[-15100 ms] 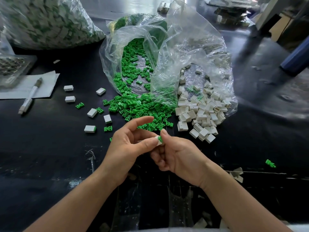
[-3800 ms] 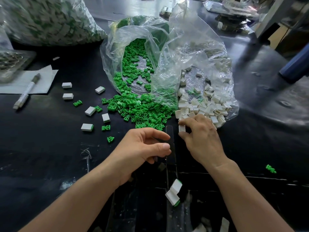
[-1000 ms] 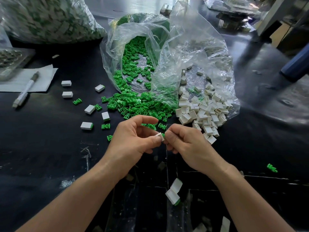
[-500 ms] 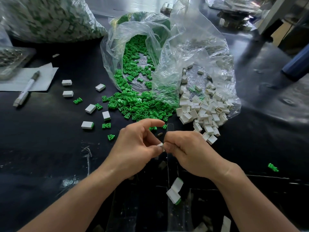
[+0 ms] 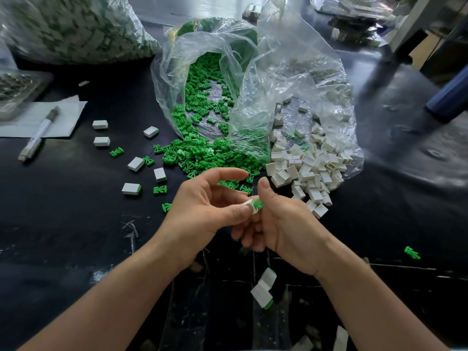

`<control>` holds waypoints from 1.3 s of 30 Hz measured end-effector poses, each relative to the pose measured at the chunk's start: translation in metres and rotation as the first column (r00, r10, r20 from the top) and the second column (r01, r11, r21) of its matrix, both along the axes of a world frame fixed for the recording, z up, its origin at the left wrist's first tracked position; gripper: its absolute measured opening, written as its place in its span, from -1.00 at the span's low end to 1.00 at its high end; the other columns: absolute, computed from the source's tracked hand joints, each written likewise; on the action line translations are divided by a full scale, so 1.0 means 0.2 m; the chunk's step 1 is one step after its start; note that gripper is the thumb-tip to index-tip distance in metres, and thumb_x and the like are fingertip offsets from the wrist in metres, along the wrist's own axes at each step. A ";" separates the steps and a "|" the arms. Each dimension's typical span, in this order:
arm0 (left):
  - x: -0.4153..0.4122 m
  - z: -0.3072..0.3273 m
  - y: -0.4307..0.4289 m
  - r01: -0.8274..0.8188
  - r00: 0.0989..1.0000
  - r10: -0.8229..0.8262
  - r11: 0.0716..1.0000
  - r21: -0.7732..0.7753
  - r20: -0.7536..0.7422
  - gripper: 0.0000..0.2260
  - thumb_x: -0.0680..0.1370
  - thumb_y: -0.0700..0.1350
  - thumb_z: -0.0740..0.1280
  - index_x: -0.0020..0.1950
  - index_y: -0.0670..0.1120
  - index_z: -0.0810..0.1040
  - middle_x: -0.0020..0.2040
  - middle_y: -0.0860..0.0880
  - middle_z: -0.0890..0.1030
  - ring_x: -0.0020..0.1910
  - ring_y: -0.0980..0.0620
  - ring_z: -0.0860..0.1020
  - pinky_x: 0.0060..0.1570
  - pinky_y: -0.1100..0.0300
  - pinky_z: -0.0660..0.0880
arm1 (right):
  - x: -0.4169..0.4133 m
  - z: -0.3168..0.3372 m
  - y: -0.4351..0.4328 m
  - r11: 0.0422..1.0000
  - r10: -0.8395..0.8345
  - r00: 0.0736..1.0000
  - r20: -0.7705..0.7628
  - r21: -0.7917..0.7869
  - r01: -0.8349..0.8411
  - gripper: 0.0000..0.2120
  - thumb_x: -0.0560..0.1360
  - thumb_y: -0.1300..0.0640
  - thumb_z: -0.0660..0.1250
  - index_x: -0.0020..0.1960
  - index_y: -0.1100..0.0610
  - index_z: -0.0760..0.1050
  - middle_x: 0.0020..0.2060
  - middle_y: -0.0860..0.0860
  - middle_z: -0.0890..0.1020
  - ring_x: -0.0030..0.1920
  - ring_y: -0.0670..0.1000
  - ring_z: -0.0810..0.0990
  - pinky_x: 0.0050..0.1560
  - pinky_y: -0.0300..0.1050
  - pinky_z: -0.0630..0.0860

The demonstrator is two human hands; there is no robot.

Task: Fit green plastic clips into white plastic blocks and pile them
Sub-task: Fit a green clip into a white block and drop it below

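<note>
While the left hand (image 5: 202, 211) pinches a small white plastic block (image 5: 248, 206), the right hand (image 5: 286, 224) — fingers curled, thumb raised — holds a green plastic clip (image 5: 259, 204) against it.

two hands (image 5: 202, 211), two open bags (image 5: 291, 72), one pen (image 5: 38, 138), six stray white blocks (image 5: 131, 188) at left.

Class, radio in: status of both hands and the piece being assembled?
Left hand pinches white block. Right hand holds green clip at its opening. Nothing blocking.

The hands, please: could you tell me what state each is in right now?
Left hand: closed, pinching a white block.
Right hand: closed, holding a green clip.
</note>
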State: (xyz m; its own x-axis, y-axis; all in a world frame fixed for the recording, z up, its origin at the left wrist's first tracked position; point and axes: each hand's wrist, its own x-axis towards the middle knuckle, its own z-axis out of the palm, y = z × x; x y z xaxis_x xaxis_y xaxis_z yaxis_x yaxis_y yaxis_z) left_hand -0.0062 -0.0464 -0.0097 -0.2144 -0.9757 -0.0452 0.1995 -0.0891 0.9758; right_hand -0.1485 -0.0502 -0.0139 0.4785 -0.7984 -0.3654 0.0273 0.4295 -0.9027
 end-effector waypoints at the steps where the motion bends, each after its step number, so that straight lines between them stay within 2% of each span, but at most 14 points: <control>1: 0.00 0.00 0.00 -0.005 1.000 0.005 1.000 0.005 -0.005 -0.61 0.21 -0.27 0.42 0.02 -0.13 0.54 -0.38 -0.05 0.63 -0.41 -0.08 0.54 -0.41 0.23 0.55 | 0.01 0.00 0.00 0.999 -0.012 0.999 0.032 0.040 0.010 -0.50 0.35 -0.26 0.06 -0.33 0.14 0.49 -0.47 0.05 0.55 -0.49 -0.06 0.47 -0.49 -0.29 0.35; 4: -0.01 -0.01 0.00 -0.008 0.999 0.008 1.000 0.020 -0.033 -0.61 0.22 -0.29 0.41 0.03 -0.14 0.53 -0.38 -0.06 0.63 -0.47 0.00 0.57 -0.44 0.23 0.53 | 0.01 -0.01 0.00 0.995 -0.047 0.996 0.082 0.092 0.040 -0.55 0.38 -0.23 0.08 -0.32 0.15 0.44 -0.50 0.01 0.49 -0.50 -0.08 0.41 -0.50 -0.29 0.33; 8: -0.01 -0.02 0.01 -0.015 0.999 0.016 1.000 0.015 -0.043 -0.62 0.24 -0.29 0.41 0.04 -0.15 0.52 -0.37 -0.09 0.63 -0.51 -0.05 0.56 -0.42 0.19 0.54 | 0.01 -0.01 0.01 0.995 -0.067 0.994 0.090 0.083 0.060 -0.55 0.37 -0.22 0.10 -0.23 0.18 0.44 -0.50 -0.02 0.45 -0.49 -0.10 0.37 -0.51 -0.32 0.30; 12: -0.01 -0.03 0.01 -0.027 0.999 0.028 1.000 0.012 -0.039 -0.62 0.24 -0.27 0.42 0.04 -0.13 0.53 -0.35 -0.09 0.64 -0.49 -0.03 0.58 -0.40 0.20 0.55 | 0.02 -0.01 0.00 0.993 -0.077 0.992 0.097 0.099 0.068 -0.41 0.36 -0.21 0.12 -0.02 0.32 0.48 -0.48 -0.02 0.43 -0.48 -0.11 0.34 -0.51 -0.33 0.26; 16: -0.02 -0.04 0.01 -0.040 0.998 0.041 0.999 0.016 -0.051 -0.62 0.23 -0.27 0.42 0.03 -0.13 0.53 -0.36 -0.09 0.64 -0.48 -0.01 0.57 -0.40 0.21 0.54 | 0.02 -0.01 0.01 0.991 -0.098 0.992 0.081 0.100 0.090 -0.54 0.35 -0.22 0.12 -0.11 0.19 0.42 -0.49 -0.02 0.40 -0.49 -0.12 0.32 -0.50 -0.33 0.23; 20: -0.02 -0.03 0.01 -0.049 0.998 0.049 0.999 0.011 -0.047 -0.62 0.23 -0.27 0.42 0.03 -0.13 0.53 -0.36 -0.08 0.64 -0.47 0.01 0.57 -0.39 0.22 0.54 | 0.02 -0.01 0.01 0.991 -0.102 0.992 0.077 0.099 0.094 -0.48 0.34 -0.22 0.12 0.01 0.21 0.41 -0.48 -0.02 0.38 -0.50 -0.13 0.30 -0.49 -0.33 0.23; 24: -0.02 -0.03 0.01 -0.054 0.998 0.054 0.999 -0.003 -0.039 -0.62 0.23 -0.28 0.41 0.03 -0.13 0.53 -0.37 -0.08 0.64 -0.47 0.01 0.57 -0.39 0.22 0.55 | 0.02 -0.01 0.02 0.991 -0.101 0.993 0.063 0.093 0.095 -0.51 0.34 -0.22 0.12 -0.13 0.23 0.44 -0.46 -0.01 0.35 -0.49 -0.13 0.29 -0.47 -0.31 0.20; 26: -0.03 -0.03 0.02 -0.055 0.997 0.055 0.998 -0.001 -0.050 -0.63 0.24 -0.29 0.40 0.03 -0.14 0.52 -0.37 -0.07 0.64 -0.47 0.01 0.56 -0.39 0.22 0.55 | 0.03 -0.01 0.02 0.991 -0.103 0.993 0.059 0.092 0.097 -0.45 0.34 -0.21 0.12 -0.10 0.29 0.47 -0.45 -0.01 0.34 -0.48 -0.13 0.28 -0.46 -0.30 0.20; 29: -0.03 -0.02 0.02 -0.051 0.996 0.052 0.999 0.009 -0.068 -0.63 0.23 -0.29 0.40 0.02 -0.14 0.53 -0.37 -0.07 0.64 -0.47 0.02 0.56 -0.40 0.21 0.55 | 0.04 -0.01 0.03 0.991 -0.122 0.991 0.047 0.068 0.119 -0.61 0.35 -0.18 0.12 -0.25 0.16 0.40 -0.48 -0.03 0.33 -0.47 -0.11 0.26 -0.42 -0.28 0.18; 31: -0.02 -0.02 0.01 -0.047 0.996 0.048 0.999 0.012 -0.075 -0.63 0.23 -0.29 0.40 0.02 -0.14 0.53 -0.36 -0.08 0.64 -0.47 0.02 0.56 -0.40 0.21 0.55 | 0.04 0.00 0.04 0.992 -0.113 0.991 0.067 0.062 0.109 -0.63 0.37 -0.18 0.11 -0.26 0.13 0.39 -0.49 -0.04 0.33 -0.46 -0.11 0.27 -0.41 -0.27 0.19; 33: -0.02 -0.02 0.01 -0.044 0.996 0.045 0.999 0.011 -0.081 -0.61 0.22 -0.28 0.41 0.04 -0.13 0.53 -0.36 -0.08 0.64 -0.48 0.01 0.55 -0.41 0.20 0.54 | 0.03 0.00 0.03 0.995 -0.077 0.993 0.094 0.069 0.070 -0.54 0.38 -0.22 0.07 -0.14 0.18 0.45 -0.47 -0.04 0.34 -0.45 -0.11 0.27 -0.41 -0.26 0.20; 34: -0.02 -0.01 0.01 -0.044 0.995 0.045 0.999 0.008 -0.086 -0.60 0.22 -0.27 0.41 0.04 -0.12 0.52 -0.36 -0.08 0.64 -0.49 0.01 0.55 -0.43 0.20 0.54 | 0.03 0.00 0.03 0.996 -0.052 0.993 0.107 0.080 0.043 -0.43 0.39 -0.24 0.04 -0.03 0.24 0.49 -0.45 -0.03 0.34 -0.45 -0.11 0.27 -0.41 -0.25 0.20; 36: -0.02 -0.01 0.01 -0.050 0.995 0.050 0.999 0.003 -0.092 -0.60 0.23 -0.26 0.42 0.06 -0.11 0.51 -0.36 -0.08 0.63 -0.51 0.01 0.54 -0.46 0.20 0.53 | 0.03 0.00 0.02 0.996 -0.011 0.993 0.119 0.091 0.000 -0.28 0.38 -0.26 0.00 0.13 0.35 0.45 -0.44 -0.01 0.38 -0.43 -0.09 0.30 -0.41 -0.24 0.21; 39: -0.02 -0.01 0.01 -0.061 0.996 0.060 0.998 -0.007 -0.071 -0.60 0.24 -0.25 0.41 0.06 -0.10 0.51 -0.35 -0.05 0.63 -0.51 0.04 0.54 -0.47 0.23 0.51 | 0.03 -0.01 0.01 0.996 0.015 0.993 0.119 0.085 -0.025 -0.32 0.38 -0.25 0.03 0.13 0.29 0.48 -0.45 -0.03 0.45 -0.43 -0.10 0.35 -0.41 -0.25 0.25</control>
